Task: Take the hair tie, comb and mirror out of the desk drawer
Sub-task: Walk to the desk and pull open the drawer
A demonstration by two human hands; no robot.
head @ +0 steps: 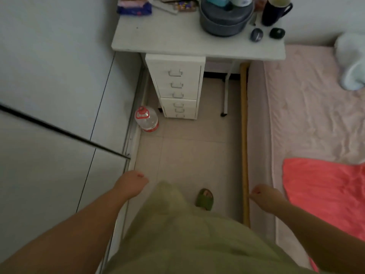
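A white drawer unit (178, 86) with several metal-handled drawers, all shut, stands under the left side of a white desk (167, 38) ahead. The hair tie, comb and mirror are hidden from view. My left hand (131, 183) hangs low at the left, fingers loosely curled, holding nothing. My right hand (263, 195) hangs at the right near the bed edge, also with nothing in it. Both hands are well short of the drawers, over the floor.
The desk top carries a grey pot (223, 22), a dark mug (275, 10), a mouse (256, 34) and a tissue pack (134, 6). A large water bottle (147, 119) stands on the floor left of the drawers. A bed (308, 107) with a red blanket (327, 190) runs along the right; a wardrobe wall is at left.
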